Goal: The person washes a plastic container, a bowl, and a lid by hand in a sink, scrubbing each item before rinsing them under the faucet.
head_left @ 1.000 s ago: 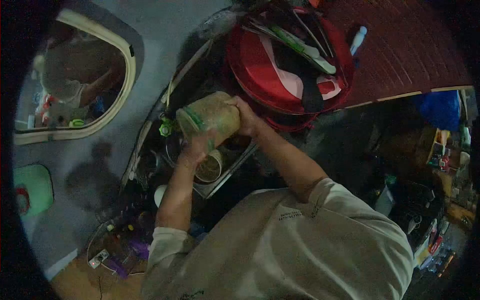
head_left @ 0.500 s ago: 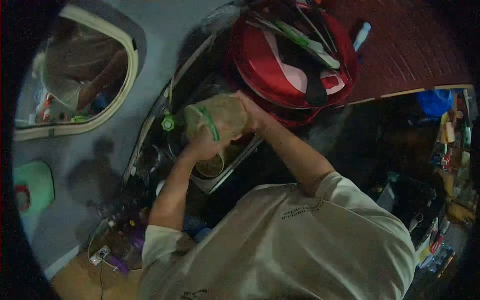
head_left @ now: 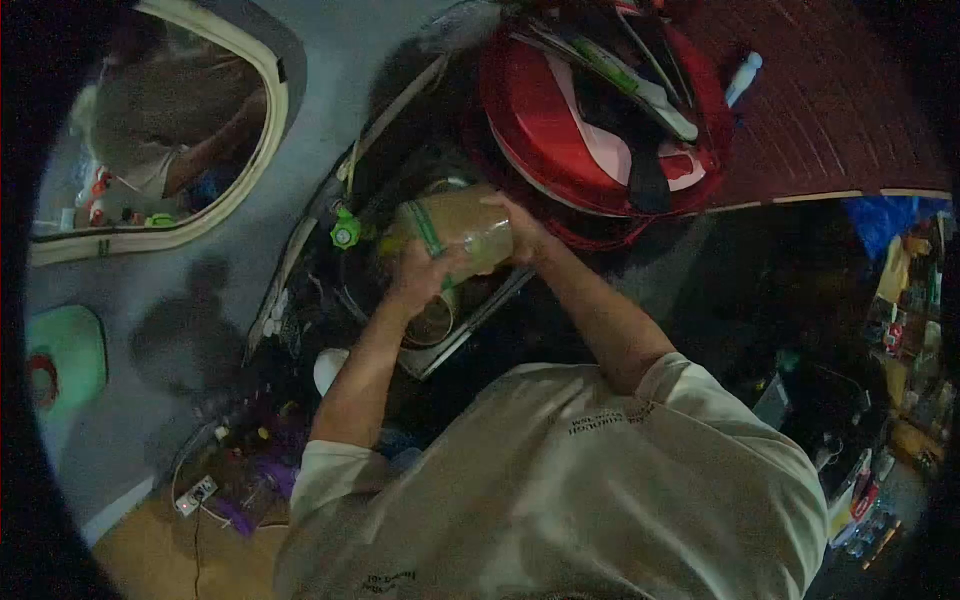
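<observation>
Both hands hold a see-through tub with a green band and pale brownish contents, tilted on its side. My left hand grips it near the green band, with fingers wrapped round its lower side. At the other end of the tub, my right hand is closed on its edge; some fingers are hidden behind it. Below the tub sits a round vessel or ring with a pale rim, partly covered by my left hand. A bright green knob-like fitting is to the left of the tub.
A big red round object with white and black parts stands beyond my right hand. A mirror with a cream frame hangs at upper left. A green plastic item is at far left. A power strip lies lower left.
The tub has shifted slightly right in view, along with both hands, and looks sharper. The surroundings have shifted a little too, as the camera moved.
</observation>
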`<state>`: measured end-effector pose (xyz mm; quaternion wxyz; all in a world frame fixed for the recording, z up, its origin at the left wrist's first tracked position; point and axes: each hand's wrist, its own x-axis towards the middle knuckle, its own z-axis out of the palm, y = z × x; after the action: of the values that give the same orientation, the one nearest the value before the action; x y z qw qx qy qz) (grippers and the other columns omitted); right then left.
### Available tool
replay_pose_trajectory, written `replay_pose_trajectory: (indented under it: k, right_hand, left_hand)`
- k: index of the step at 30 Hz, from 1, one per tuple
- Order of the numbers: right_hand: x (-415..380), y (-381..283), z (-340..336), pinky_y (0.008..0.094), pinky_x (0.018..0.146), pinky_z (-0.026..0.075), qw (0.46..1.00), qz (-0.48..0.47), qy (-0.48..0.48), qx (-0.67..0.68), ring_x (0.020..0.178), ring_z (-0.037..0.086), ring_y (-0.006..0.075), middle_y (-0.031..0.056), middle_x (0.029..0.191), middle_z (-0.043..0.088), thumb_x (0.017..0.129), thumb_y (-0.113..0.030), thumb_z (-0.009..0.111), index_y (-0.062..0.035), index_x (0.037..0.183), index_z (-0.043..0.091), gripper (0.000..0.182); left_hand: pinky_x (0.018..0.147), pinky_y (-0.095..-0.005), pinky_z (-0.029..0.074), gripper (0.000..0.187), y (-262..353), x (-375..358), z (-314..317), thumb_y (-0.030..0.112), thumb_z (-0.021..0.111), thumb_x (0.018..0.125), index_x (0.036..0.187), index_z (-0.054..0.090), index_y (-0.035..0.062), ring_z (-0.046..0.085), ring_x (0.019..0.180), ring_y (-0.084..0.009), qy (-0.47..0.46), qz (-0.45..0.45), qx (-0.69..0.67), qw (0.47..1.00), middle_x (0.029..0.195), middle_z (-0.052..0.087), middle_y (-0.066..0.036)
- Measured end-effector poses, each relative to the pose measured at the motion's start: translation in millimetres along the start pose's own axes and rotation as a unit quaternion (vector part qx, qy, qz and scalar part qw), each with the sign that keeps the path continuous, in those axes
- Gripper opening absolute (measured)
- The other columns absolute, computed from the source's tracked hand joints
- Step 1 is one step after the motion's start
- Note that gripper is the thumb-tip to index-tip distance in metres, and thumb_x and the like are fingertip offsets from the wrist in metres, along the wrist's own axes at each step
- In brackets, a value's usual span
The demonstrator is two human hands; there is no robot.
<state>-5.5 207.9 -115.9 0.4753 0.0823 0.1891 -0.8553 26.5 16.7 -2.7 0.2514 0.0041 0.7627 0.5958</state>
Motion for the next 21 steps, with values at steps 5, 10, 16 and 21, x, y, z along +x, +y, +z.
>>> replay_pose_trajectory:
  k: [5, 10, 16, 21]
  right_hand:
    - [-4.6, 12.8, 23.8, 0.0521, 0.075, 0.049, 0.989, -0.01, 0.111, 0.096, 0.102, 0.056, 0.0312, 0.0147, 0.119, 0.056, 0.082, -0.062, 0.045, -0.0113, 0.128, 0.049, 0.069]
    - [-5.7, -2.1, -7.5, 0.0537, 0.088, 0.045, 0.992, -0.07, 0.064, 0.078, 0.105, 0.055, 0.0319, 0.0137, 0.126, 0.053, 0.083, -0.057, 0.046, -0.0097, 0.131, 0.044, 0.067]
    - [-0.3, 8.7, 41.5, 0.0502, 0.089, 0.048, 1.0, 0.017, 0.021, 0.005, 0.109, 0.055, 0.0324, 0.0181, 0.123, 0.052, 0.085, -0.056, 0.046, -0.0043, 0.132, 0.043, 0.07]
    - [2.2, -6.2, 48.4, 0.0485, 0.089, 0.049, 0.997, -0.037, 0.067, -0.006, 0.106, 0.055, 0.0325, 0.0154, 0.121, 0.053, 0.087, -0.049, 0.044, -0.0047, 0.129, 0.045, 0.061]
  left_hand:
    - [0.081, -0.0385, 0.049, 0.036, -29.5, 23.5, -15.1, 0.021, 0.065, 0.085, 0.115, 0.057, 0.002, 0.061, 0.091, -0.0225, 0.081, -0.031, -0.085, 0.993, 0.105, 0.061, -0.008]
    - [0.094, -0.0381, 0.043, 0.04, -65.5, 8.6, -37.3, 0.022, 0.053, 0.091, 0.125, 0.049, 0.0015, 0.053, 0.111, -0.0233, -0.123, -0.149, -0.288, 0.938, 0.119, 0.055, -0.009]
    - [0.107, -0.0429, 0.032, 0.053, -128.4, 64.5, -64.0, 0.035, 0.049, 0.095, 0.139, 0.037, 0.0083, 0.038, 0.129, -0.0253, -0.015, -0.277, -0.362, 0.89, 0.144, 0.037, -0.01]
    - [0.108, -0.0428, 0.03, 0.054, -98.0, 73.1, -12.0, 0.036, 0.048, 0.095, 0.14, 0.035, 0.0079, 0.037, 0.13, -0.0251, 0.036, -0.177, -0.284, 0.942, 0.145, 0.035, -0.01]
